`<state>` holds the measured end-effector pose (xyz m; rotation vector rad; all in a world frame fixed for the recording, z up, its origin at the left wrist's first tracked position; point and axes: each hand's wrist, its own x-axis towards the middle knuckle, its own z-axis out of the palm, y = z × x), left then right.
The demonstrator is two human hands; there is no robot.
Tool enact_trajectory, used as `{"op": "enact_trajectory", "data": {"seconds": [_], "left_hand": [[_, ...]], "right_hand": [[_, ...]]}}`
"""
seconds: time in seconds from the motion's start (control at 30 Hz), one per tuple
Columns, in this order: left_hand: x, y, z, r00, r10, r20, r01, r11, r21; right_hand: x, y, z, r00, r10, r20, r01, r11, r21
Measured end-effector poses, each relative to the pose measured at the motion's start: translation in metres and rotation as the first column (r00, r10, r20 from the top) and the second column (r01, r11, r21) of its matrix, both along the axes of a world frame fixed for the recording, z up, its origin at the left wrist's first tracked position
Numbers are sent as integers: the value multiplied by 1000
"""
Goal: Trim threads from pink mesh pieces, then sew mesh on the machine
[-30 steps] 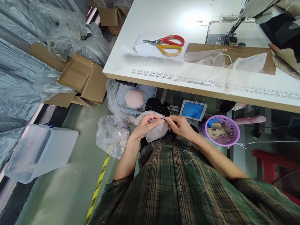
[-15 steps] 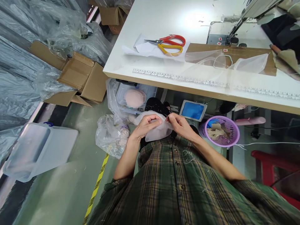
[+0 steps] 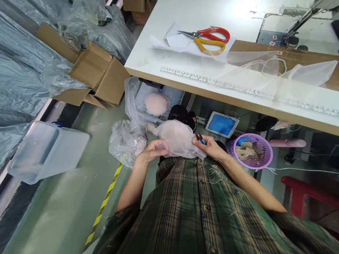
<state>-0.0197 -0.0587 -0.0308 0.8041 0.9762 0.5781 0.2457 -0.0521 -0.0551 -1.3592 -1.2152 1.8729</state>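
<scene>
A round piece of thin, sheer, whitish cloth (image 3: 177,137), its lower edge loosely wrinkled, lies between a person's two hands, just above the lap. The left hand (image 3: 156,150) pinches its left edge; the right hand (image 3: 209,146) grips its right edge along with small dark snips (image 3: 201,139) with blue parts. Under the smooth white table (image 3: 144,53), a clear plastic bin (image 3: 138,101) holds a pink rounded pad (image 3: 157,104), and a purple perforated basket (image 3: 269,151) contains crumpled tan scraps (image 3: 247,153).
</scene>
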Motion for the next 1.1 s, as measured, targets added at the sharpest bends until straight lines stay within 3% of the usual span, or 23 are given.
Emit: {"op": "enact_trajectory", "data": {"seconds": [0.07,0.17,0.27,0.37,0.57,0.7,0.8,0.87,0.97,1.03,1.1], "left_hand": [[3,14,-13,967,251,-51,-253,967,-32],[10,37,-32,875,433,-215,-434,900,42],[12,48,-46,787,519,-334,-502,853,142],[9,46,-55,734,578,-358,-555,813,174],[7,43,-55,715,640,-282,-637,762,114],[11,46,-47,735,635,-239,-635,767,87],[10,38,-36,772,613,-168,-604,790,107],[6,25,-27,846,524,-96,-515,851,100],[-3,1,-16,979,203,11,-203,978,43],[-7,-11,-12,996,-16,82,15,1000,15],[-8,-18,-8,987,-107,121,108,994,2]], "right_hand": [[-13,14,-14,986,-138,91,133,990,52],[-28,31,-31,955,-235,179,217,969,115],[-32,35,-42,950,-241,199,219,967,127],[-30,29,-46,953,-224,203,201,971,127],[-29,25,-44,959,-207,192,184,974,129],[-29,30,-36,959,-224,172,198,968,156],[-19,27,-22,963,-221,152,192,964,185],[-6,21,-11,981,-157,113,132,971,199],[18,7,4,992,122,-21,-117,980,161],[29,-2,8,935,336,-115,-323,939,116],[33,-10,11,876,457,-155,-448,889,95]]}}
